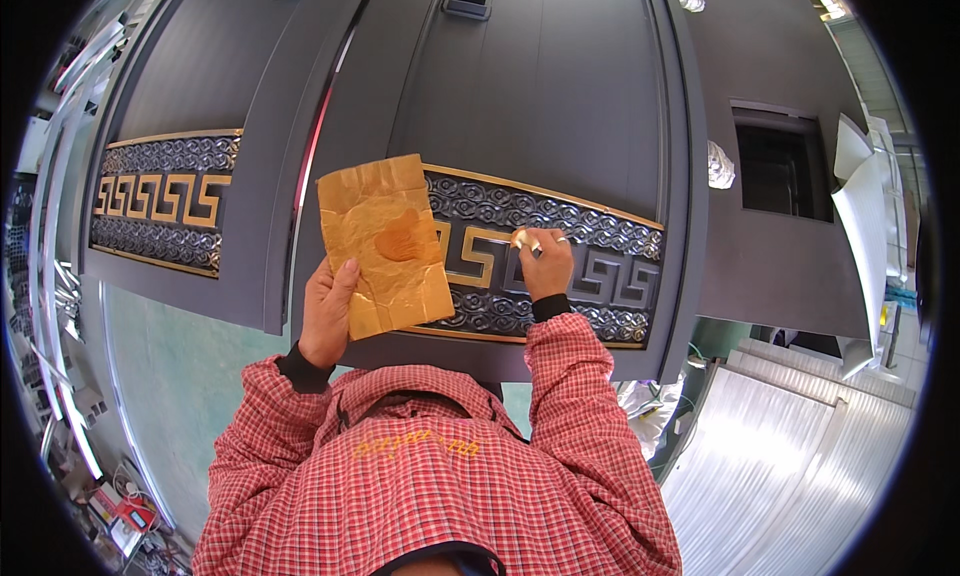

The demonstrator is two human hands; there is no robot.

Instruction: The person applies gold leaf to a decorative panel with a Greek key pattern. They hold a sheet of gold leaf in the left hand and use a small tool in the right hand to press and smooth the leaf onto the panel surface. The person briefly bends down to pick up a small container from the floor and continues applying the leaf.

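My left hand (326, 314) grips the lower left edge of a creased brown sheet of paper or card (368, 198), with its thumb on top. A wet-looking orange-gold smear of paint (400, 238) lies on the sheet. In the closed fingers of my right hand (548, 271) is a small pale sponge-like pad, stained orange (521, 238). It rests at or just above the raised key-pattern band of a dark grey door panel (520, 86). Left of that hand the key pattern (478, 259) is gold; to its right the pattern (612, 280) is dark grey.
A second dark panel (215, 66) on the left has a gold key band (160, 198) between embossed strips. Another panel (770, 36) with a rectangular cutout lies to the right. Ribbed translucent sheets (760, 456) are at lower right, and clutter with a red device (136, 516) at lower left.
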